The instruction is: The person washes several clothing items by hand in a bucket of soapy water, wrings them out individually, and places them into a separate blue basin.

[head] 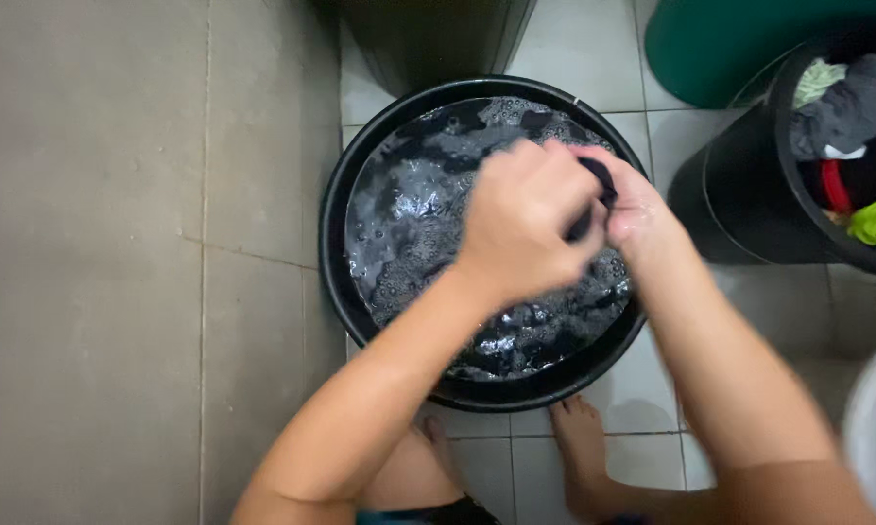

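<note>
Left hand: the left hand [520,219] is in the centre of the frame, above the basin, closed into a fist around a dark cloth [598,190].
Right hand: the right hand [637,209] is just right of it, touching it, fingers pressed together on the same dark cloth.
Dark cloth: small wet piece, pinched between both hands, mostly hidden by them; it is over the right half of the water.
Basin: round black basin [336,243] in the middle of the frame, on the floor, filled with dark soapy water [409,224] with many bubbles.
Feet: two bare feet [579,433] at the lower centre, just below the basin rim.
Laundry bucket: black bucket [739,194] at the upper right, holding grey, red and bright green clothes [851,112].
Green tub: a green container [700,49] at the top right, behind the bucket.
Floor: grey tiles [117,243] on the left, lighter tiles under the basin.
</note>
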